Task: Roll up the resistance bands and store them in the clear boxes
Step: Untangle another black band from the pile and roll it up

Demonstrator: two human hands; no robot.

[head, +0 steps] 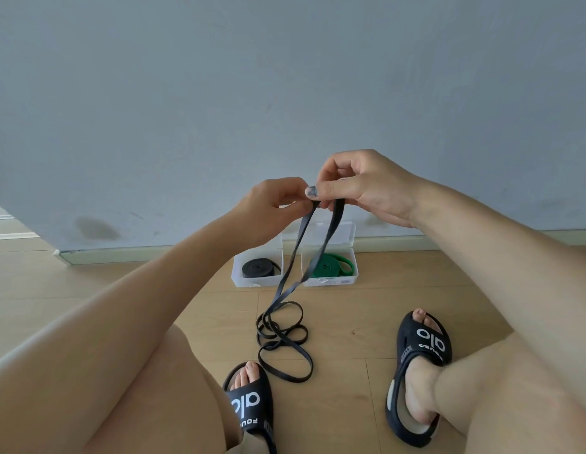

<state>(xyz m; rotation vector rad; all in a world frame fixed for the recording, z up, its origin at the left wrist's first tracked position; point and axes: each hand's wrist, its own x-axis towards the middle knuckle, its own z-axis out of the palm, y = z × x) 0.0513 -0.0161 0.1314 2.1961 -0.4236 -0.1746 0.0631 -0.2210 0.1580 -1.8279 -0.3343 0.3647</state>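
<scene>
A long thin black resistance band [297,257] hangs in two strands from my hands, and its lower part lies in loose loops on the floor [285,342]. My left hand [275,204] and my right hand [360,188] pinch its top end together, fingertips touching. Behind it stand two clear boxes against the wall. The left clear box [257,280] holds a rolled black band [260,268]. The right clear box [331,281], its lid [345,234] leaning open, holds a rolled green band [332,265].
I sit low over a light wooden floor [350,309], with bare knees at both sides. Black slides are on my feet, the left foot [250,401] and the right foot [419,371] flanking the loops. A grey wall [285,93] with a pale skirting closes the back.
</scene>
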